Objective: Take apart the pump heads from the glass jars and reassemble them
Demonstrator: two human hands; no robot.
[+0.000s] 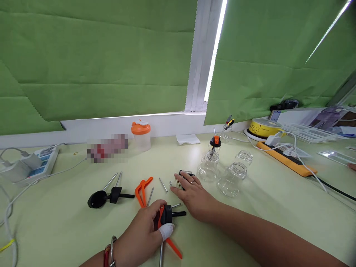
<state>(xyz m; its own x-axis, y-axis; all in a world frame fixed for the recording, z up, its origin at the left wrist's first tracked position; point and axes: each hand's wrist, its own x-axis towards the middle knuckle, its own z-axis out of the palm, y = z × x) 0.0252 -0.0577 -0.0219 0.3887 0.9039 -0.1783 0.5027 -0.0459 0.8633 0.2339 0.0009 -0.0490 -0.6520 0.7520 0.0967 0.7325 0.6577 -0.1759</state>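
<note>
My left hand (148, 230), with white tape round its thumb, is closed round a black and orange pump head (167, 214). From this pump head a black spout points right, while a metal rod and an orange lever (174, 248) stick out below the hand. My right hand (191, 193) rests palm down with its fingers apart over a group of small parts, partly hiding them. Near its fingertips are a spring (188, 172), small metal bits (170, 183) and a long screw (163, 185). Loose orange levers (142, 191) lie left of the screw.
Black pump parts (114, 195) lie at left. Several clear glass jars (232, 180) stand right of my right hand, near an assembled pump head (215, 141). An orange-lidded cup (141, 135), a tissue (188, 139), an orange power strip (287, 158) and a white one (50, 163) sit farther back.
</note>
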